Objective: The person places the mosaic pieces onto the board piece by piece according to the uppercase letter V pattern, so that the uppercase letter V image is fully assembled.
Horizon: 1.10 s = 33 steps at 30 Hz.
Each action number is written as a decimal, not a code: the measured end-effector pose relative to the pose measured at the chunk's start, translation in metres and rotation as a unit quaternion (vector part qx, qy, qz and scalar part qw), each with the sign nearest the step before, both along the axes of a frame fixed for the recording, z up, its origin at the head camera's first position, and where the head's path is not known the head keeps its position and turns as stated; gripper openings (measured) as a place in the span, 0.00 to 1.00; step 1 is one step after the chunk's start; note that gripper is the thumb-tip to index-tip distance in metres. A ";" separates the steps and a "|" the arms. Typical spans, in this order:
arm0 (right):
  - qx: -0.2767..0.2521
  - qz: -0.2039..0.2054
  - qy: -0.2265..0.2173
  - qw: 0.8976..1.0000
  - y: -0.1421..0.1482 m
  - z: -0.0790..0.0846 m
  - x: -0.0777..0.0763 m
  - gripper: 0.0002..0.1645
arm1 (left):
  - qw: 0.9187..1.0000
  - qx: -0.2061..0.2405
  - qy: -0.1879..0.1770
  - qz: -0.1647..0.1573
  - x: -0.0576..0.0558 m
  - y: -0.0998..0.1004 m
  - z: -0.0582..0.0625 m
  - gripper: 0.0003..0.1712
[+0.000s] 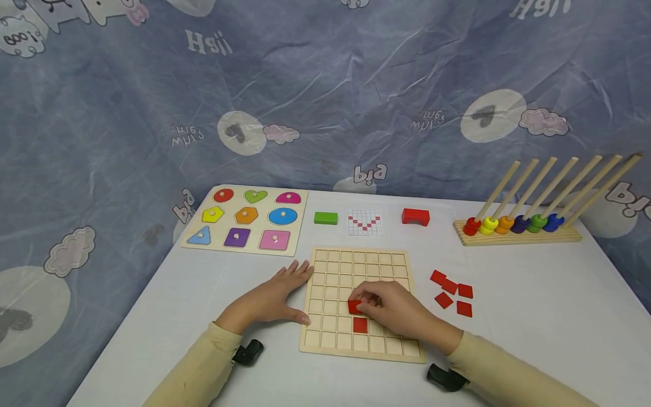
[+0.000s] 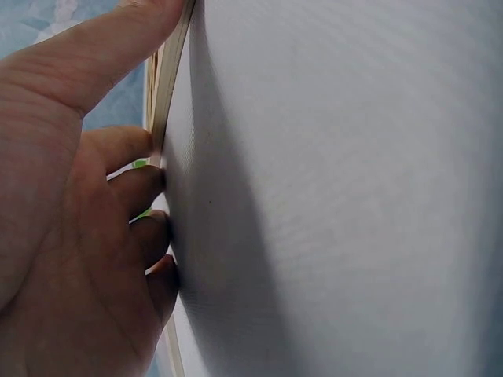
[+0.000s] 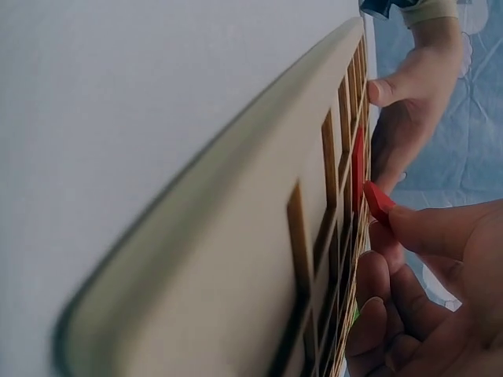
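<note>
A wooden grid board [image 1: 330, 255] lies on the white table with one red square tile [image 1: 360, 325] set in a cell near its front. Over the cells just behind that tile, my right hand [image 1: 394, 305] pinches a second red square tile [image 1: 354, 307] between thumb and fingers. In the right wrist view the pinched tile [image 3: 379, 203] tilts, its lower edge close to the grid. My left hand [image 1: 277, 297] rests at the board's left edge, fingers spread and straight, thumb touching the frame. Several loose red tiles [image 1: 444, 300] lie right of the board.
Behind the board are a green block [image 1: 325, 218], a pattern card [image 1: 364, 223] with pink squares in a V, and a red arch block [image 1: 415, 216]. A shape puzzle [image 1: 229, 246] lies back left. A peg stand [image 1: 529, 238] with coloured beads stands back right.
</note>
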State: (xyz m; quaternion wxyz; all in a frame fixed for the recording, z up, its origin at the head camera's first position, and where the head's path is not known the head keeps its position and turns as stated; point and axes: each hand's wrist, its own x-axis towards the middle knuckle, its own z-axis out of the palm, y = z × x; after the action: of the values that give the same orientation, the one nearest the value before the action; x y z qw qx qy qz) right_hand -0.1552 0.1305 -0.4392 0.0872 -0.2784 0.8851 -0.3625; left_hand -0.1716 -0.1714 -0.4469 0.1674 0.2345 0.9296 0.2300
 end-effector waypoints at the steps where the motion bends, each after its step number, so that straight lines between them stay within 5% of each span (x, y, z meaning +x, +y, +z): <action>1: 0.003 0.001 0.002 1.000 -0.002 0.000 0.000 0.08 | 1.000 0.000 0.000 0.000 0.000 0.000 0.000 0.65; 33: 0.034 0.006 0.050 0.998 -0.026 -0.003 0.000 0.12 | 1.000 0.001 -0.004 -0.001 -0.001 0.000 0.000 0.65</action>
State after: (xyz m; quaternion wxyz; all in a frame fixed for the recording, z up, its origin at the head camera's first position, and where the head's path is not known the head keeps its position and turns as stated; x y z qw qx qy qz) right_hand -0.1553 0.1046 -0.4419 0.0543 -0.2983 0.8985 -0.3175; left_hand -0.1724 -0.1714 -0.4472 0.1711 0.2345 0.9286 0.2313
